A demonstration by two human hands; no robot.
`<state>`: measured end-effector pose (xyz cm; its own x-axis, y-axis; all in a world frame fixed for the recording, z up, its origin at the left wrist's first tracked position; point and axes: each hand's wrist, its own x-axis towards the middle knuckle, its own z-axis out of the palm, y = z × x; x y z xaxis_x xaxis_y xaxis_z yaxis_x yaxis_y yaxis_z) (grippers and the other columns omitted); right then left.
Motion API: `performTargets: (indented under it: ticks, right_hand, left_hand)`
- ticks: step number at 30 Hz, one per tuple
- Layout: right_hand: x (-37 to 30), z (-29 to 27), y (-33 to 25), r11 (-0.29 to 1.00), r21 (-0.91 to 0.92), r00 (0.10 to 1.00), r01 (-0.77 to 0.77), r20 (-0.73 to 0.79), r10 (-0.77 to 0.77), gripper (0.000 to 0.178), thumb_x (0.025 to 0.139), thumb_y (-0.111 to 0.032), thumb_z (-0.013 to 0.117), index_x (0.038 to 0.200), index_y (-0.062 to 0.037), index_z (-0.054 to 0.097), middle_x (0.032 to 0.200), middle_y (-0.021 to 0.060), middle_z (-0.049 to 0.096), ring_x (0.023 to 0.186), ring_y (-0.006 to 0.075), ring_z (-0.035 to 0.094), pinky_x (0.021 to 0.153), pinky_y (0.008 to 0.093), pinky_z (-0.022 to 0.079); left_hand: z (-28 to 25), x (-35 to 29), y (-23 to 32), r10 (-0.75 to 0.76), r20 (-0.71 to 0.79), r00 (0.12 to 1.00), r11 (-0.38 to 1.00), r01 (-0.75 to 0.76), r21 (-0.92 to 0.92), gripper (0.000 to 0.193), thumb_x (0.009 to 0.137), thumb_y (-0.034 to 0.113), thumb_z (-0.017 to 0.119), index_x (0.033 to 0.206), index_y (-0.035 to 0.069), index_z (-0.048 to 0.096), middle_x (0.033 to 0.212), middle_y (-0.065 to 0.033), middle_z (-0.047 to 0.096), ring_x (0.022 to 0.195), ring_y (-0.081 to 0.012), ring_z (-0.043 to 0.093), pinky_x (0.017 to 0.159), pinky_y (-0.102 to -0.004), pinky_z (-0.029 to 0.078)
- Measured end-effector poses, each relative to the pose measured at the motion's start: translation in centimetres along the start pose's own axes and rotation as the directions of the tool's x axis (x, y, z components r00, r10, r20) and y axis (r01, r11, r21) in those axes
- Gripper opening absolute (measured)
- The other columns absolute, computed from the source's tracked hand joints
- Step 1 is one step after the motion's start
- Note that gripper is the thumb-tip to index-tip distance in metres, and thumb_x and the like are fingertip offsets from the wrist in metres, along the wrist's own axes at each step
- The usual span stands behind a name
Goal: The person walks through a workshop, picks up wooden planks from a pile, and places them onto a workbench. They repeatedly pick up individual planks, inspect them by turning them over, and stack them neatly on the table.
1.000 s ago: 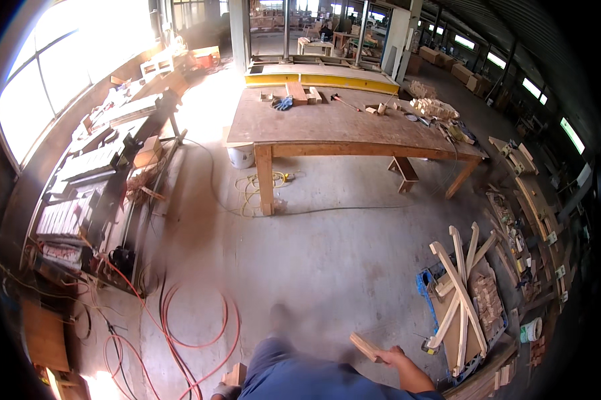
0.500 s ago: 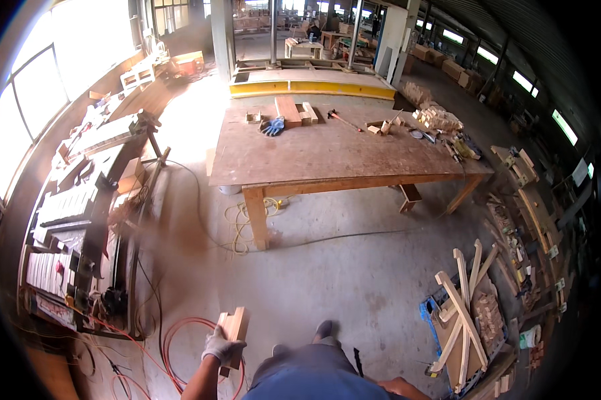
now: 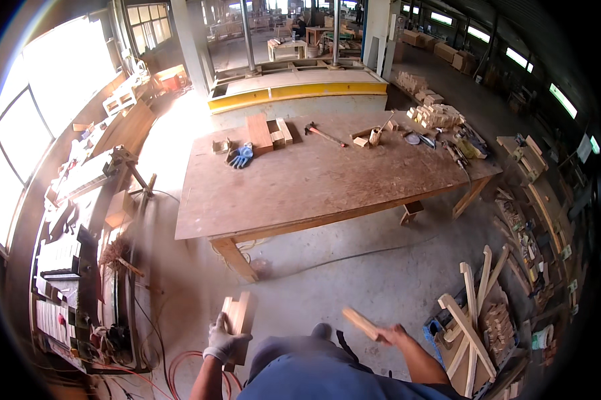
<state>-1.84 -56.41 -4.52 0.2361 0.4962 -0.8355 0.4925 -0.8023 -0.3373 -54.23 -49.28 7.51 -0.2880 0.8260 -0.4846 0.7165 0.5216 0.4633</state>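
My left hand (image 3: 224,341), in a pale glove, is closed around a stack of light wooden blocks (image 3: 246,312) held upright near my left leg. My right hand (image 3: 394,333), ungloved, grips one end of a short light wooden piece (image 3: 360,323), which points forward and left. Both hands are on the near side of a large wooden worktable (image 3: 274,200). On its top lie a blue glove (image 3: 242,155), wooden boards (image 3: 259,133) and a red-and-black hammer (image 3: 326,135).
At right, long wooden strips (image 3: 472,327) lie crossed over a blue crate (image 3: 435,331). Stacked small blocks (image 3: 437,115) and tools (image 3: 455,153) sit at the table's far right. A machine bench (image 3: 67,260) runs along the left. Red hose (image 3: 180,363) coils on the floor.
My right arm has risen into view with a wooden piece in its hand. The worktable appears larger and closer. My left hand still holds its blocks.
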Motion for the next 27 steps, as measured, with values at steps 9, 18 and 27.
performTargets:
  ticks: [9,18,27]
  right_hand:
    - [3.4,-7.5,-19.9,0.590,0.310,0.659,0.745,-0.477,-0.581,0.056,0.070,-0.038,0.078,0.107,-0.0005,0.062,0.092,0.0101,0.067,0.081,0.0199,0.064,0.072,0.0318,0.052]
    - [9.4,-6.9,-32.3,0.791,-0.351,0.533,0.501,-0.594,-0.602,0.071,0.057,-0.034,0.081,0.116,-0.0049,0.052,0.103,0.0184,0.063,0.097,0.0385,0.062,0.080,0.0460,0.051]
    - [13.9,-11.0,-39.9,0.822,-0.341,0.612,0.456,-0.549,-0.568,0.081,0.057,-0.031,0.080,0.125,-0.0042,0.045,0.109,0.0203,0.061,0.100,0.0385,0.060,0.083,0.0456,0.050]
  left_hand:
    - [-1.1,7.8,11.8,0.224,-0.068,0.972,0.969,-0.229,-0.088,0.113,0.047,0.037,0.089,0.143,0.003,0.040,0.129,-0.0232,0.048,0.122,-0.0368,0.049,0.103,-0.0414,0.044]
    - [-3.1,20.5,22.2,0.356,-0.005,0.934,0.892,-0.341,-0.296,0.120,0.044,0.034,0.093,0.145,0.000,0.038,0.126,-0.0225,0.049,0.117,-0.0322,0.052,0.100,-0.0398,0.045]
    - [-5.1,29.4,31.4,0.560,0.186,0.807,0.793,-0.588,0.163,0.101,0.061,0.028,0.083,0.145,0.004,0.033,0.130,-0.0224,0.044,0.119,-0.0394,0.045,0.100,-0.0432,0.042]
